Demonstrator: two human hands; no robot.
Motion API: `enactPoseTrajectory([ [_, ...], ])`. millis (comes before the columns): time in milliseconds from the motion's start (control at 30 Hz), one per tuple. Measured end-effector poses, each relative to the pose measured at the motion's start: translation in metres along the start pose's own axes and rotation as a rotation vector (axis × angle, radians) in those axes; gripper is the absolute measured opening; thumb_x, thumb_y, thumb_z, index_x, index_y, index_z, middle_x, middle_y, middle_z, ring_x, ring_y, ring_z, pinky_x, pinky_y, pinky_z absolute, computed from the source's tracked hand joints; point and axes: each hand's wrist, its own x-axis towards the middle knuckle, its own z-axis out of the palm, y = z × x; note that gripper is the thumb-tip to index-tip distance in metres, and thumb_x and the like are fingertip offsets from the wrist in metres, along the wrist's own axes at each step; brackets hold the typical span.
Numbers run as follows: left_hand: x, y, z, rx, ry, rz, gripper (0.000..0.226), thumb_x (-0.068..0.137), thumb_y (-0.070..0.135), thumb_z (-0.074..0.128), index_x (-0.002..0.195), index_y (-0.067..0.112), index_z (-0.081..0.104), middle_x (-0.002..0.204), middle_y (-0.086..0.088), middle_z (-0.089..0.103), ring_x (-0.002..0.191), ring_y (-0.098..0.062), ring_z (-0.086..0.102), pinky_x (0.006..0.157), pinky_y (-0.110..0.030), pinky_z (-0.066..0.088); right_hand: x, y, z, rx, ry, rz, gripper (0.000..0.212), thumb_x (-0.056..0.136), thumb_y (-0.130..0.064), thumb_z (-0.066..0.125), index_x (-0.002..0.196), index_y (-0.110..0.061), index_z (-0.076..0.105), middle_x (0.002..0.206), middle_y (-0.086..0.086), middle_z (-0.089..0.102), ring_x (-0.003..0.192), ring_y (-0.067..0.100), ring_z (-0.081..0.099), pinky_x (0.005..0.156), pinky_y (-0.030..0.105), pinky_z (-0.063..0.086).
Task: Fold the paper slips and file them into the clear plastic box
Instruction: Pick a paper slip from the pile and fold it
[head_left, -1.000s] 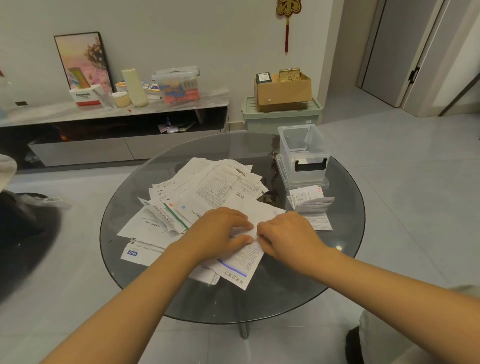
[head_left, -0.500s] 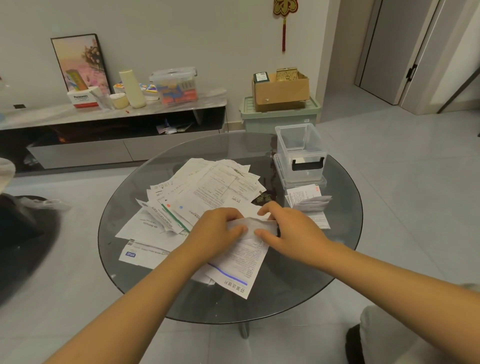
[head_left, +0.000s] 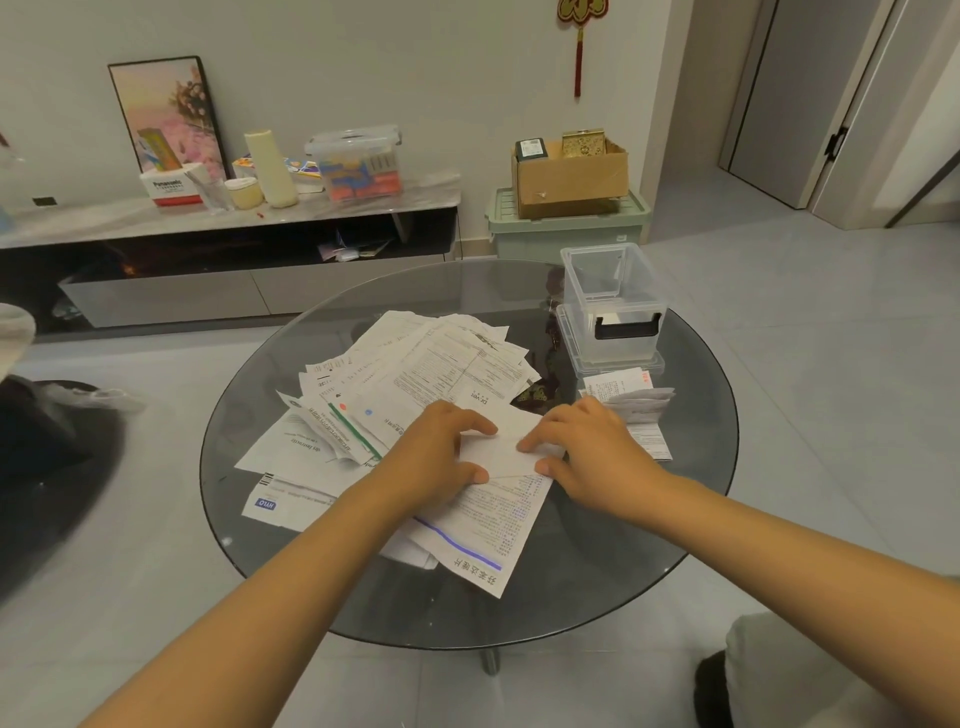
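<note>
A white paper slip (head_left: 503, 451) lies folded on top of a printed sheet with a blue line (head_left: 483, 530), near the front of a loose pile of paper slips (head_left: 426, 364). My left hand (head_left: 434, 460) presses on the slip's left part with thumb and fingers spread. My right hand (head_left: 597, 447) presses its right edge with its fingertips. The clear plastic box (head_left: 613, 296) stands open and empty at the table's far right, on its lid. A few folded slips (head_left: 631, 402) lie just in front of the box, beside my right hand.
Everything sits on a round glass table (head_left: 597, 582). Behind it are a low console (head_left: 234, 228) with clutter and a green bin (head_left: 566, 228) carrying a cardboard box. A dark seat (head_left: 47, 457) is at the left, and my knee (head_left: 810, 670) is at the lower right.
Half a second ago both hands were lifting and bending the slip over. Now it lies flat and folded, and both hands press it down. The camera view has barely shifted.
</note>
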Motion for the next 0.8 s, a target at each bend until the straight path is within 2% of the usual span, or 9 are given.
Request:
enactPoseTrajectory([
  [167,0.0,-0.006,-0.005,-0.004,0.087,-0.003,0.026,0.079,0.017,0.074,0.095,0.033,0.061,0.113,0.008,0.044,0.098,-0.01,0.05,0.085,-0.02,0.039,-0.011,-0.002,-0.002,-0.043,0.011,-0.039,0.036,0.095,-0.033,0.047,0.131,-0.031,0.051,0.121,-0.009,0.05,0.113,0.011,0.032,0.087,0.018,0.015],
  [267,-0.001,-0.007,-0.002,0.036,0.163,0.025,0.017,0.083,0.012,0.068,0.083,0.027,0.062,0.102,0.008,0.048,0.093,-0.011,0.051,0.079,-0.018,0.036,-0.018,-0.006,-0.005,-0.035,-0.01,-0.053,0.037,0.093,-0.036,0.049,0.13,-0.029,0.052,0.117,-0.007,0.051,0.11,0.011,0.032,0.084,0.018,0.015],
  [367,-0.004,-0.006,0.003,0.1,0.15,0.132,0.013,0.089,0.014,0.06,0.095,0.019,0.07,0.102,0.007,0.056,0.095,-0.011,0.055,0.082,-0.019,0.041,-0.023,-0.01,-0.008,-0.031,-0.084,-0.094,0.038,0.091,-0.039,0.053,0.129,-0.029,0.054,0.114,-0.006,0.052,0.108,0.012,0.034,0.083,0.02,0.019],
  [467,-0.01,-0.007,0.007,0.145,0.104,0.23,0.019,0.09,0.023,0.056,0.103,0.021,0.069,0.11,0.01,0.061,0.102,-0.008,0.054,0.09,-0.024,0.043,-0.025,-0.01,-0.013,-0.028,-0.126,-0.123,0.038,0.09,-0.041,0.055,0.126,-0.03,0.056,0.115,-0.006,0.054,0.107,0.011,0.035,0.082,0.019,0.022],
  [533,-0.014,-0.009,0.007,0.134,0.063,0.265,0.023,0.087,0.033,0.055,0.106,0.025,0.068,0.114,0.012,0.06,0.105,-0.006,0.054,0.093,-0.027,0.044,-0.025,-0.009,-0.016,-0.05,-0.13,-0.151,0.036,0.089,-0.044,0.055,0.122,-0.031,0.06,0.115,-0.008,0.056,0.105,0.01,0.036,0.081,0.019,0.024],
  [633,-0.018,-0.011,0.006,0.132,-0.017,0.293,0.04,0.081,0.052,0.054,0.112,0.028,0.064,0.12,0.013,0.056,0.11,-0.005,0.051,0.098,-0.028,0.04,-0.026,-0.01,-0.02,-0.11,-0.131,-0.194,0.033,0.089,-0.046,0.053,0.116,-0.03,0.064,0.112,-0.008,0.06,0.104,0.009,0.041,0.085,0.021,0.036],
  [700,-0.02,-0.012,0.005,0.131,-0.039,0.307,0.042,0.082,0.055,0.059,0.116,0.029,0.063,0.126,0.014,0.053,0.116,-0.004,0.047,0.102,-0.025,0.036,-0.027,-0.011,-0.021,-0.095,-0.139,-0.194,0.03,0.09,-0.044,0.053,0.112,-0.029,0.066,0.11,-0.008,0.062,0.103,0.009,0.044,0.086,0.024,0.041],
  [800,-0.021,-0.011,0.003,0.124,-0.047,0.296,0.048,0.079,0.057,0.063,0.119,0.032,0.06,0.132,0.015,0.049,0.121,-0.001,0.042,0.104,-0.021,0.031,-0.027,-0.014,-0.022,0.055,-0.124,-0.14,0.024,0.086,-0.04,0.061,0.103,-0.026,0.071,0.102,-0.01,0.065,0.086,0.0,0.047,0.075,0.012,0.039],
])
